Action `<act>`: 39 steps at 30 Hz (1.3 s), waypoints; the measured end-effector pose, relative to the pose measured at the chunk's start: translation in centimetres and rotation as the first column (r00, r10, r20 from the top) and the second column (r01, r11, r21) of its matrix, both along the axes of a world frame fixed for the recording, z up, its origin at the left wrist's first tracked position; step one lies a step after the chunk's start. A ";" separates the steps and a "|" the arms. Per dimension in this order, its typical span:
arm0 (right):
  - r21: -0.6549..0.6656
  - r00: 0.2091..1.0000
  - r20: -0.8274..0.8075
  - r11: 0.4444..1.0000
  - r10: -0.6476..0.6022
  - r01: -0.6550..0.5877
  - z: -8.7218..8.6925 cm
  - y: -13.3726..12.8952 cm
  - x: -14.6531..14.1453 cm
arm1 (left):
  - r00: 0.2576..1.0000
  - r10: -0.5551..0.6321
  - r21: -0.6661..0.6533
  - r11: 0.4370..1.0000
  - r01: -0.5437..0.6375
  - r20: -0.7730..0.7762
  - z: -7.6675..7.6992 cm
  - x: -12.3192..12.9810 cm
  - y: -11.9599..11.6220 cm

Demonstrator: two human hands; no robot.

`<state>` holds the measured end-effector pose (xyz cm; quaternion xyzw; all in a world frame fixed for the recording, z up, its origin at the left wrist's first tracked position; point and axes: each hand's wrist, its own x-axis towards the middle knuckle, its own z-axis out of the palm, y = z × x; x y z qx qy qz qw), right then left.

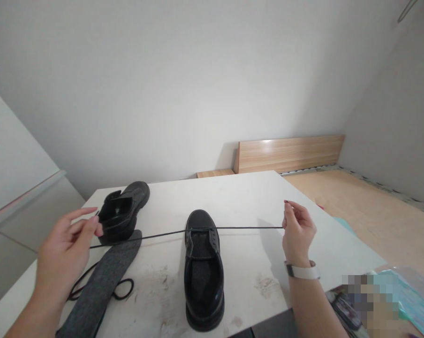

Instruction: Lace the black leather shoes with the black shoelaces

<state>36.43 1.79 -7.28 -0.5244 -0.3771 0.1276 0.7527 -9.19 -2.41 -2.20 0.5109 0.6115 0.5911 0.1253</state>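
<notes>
A black shoe (204, 277) stands upright in the middle of the white table, its toe pointing away from me. One black shoelace (249, 227) runs across its front eyelets and stretches nearly straight out to both sides. My left hand (69, 237) pinches the lace's left end between thumb and fingers. On the right, my right hand (298, 230) is closed around the other end, just above the table. The second black shoe (124, 211) lies beyond my left hand. Below the lace rests a dark grey insole (104, 281), with a loose black lace (124, 295) partly under it.
The white table (240, 197) has smudges near its front. A dark flat object (268, 326) lies at the front edge. Plastic packaging (412, 300) and a partly blurred item are at lower right. Behind stand a wooden headboard (289, 155) and a bed surface (338, 197).
</notes>
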 end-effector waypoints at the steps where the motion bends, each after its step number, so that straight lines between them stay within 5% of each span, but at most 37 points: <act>1: -0.032 0.997 0.058 0.998 0.059 -0.057 0.2 -0.4 -0.3 | 0.997 -0.023 -0.019 1.000 0.021 -0.076 0.1 0.4 -0.2; 6: -0.278 0.838 0.287 0.877 0.465 -0.392 1.3 -2.4 -2.6 | 0.904 -0.197 -0.163 0.976 0.145 -0.379 0.2 3.5 -1.3; 10: -0.468 0.668 0.268 0.699 0.695 -0.540 1.3 -2.8 -5.1 | 0.829 -0.410 -0.196 0.912 0.362 -0.380 -0.1 6.9 -1.6; 13: -0.512 0.582 0.290 0.637 0.760 -0.577 1.2 -2.8 -7.0 | 0.790 -0.499 -0.254 0.865 0.432 -0.356 -0.8 8.9 -1.3; 19: -0.539 0.513 0.396 0.645 0.762 -0.541 1.0 -2.5 -9.3 | 0.789 -0.562 -0.312 0.817 0.484 -0.249 -2.4 10.9 -0.2; 28: -0.461 0.417 0.608 0.728 0.676 -0.508 1.3 -2.4 -9.8 | 0.833 -0.480 -0.219 0.875 0.432 -0.276 -3.7 11.6 0.2; 39: -0.377 0.444 0.691 0.809 0.570 -0.451 0.9 -2.7 -9.9 | 0.873 -0.414 -0.114 0.910 0.398 -0.259 -4.6 12.1 0.5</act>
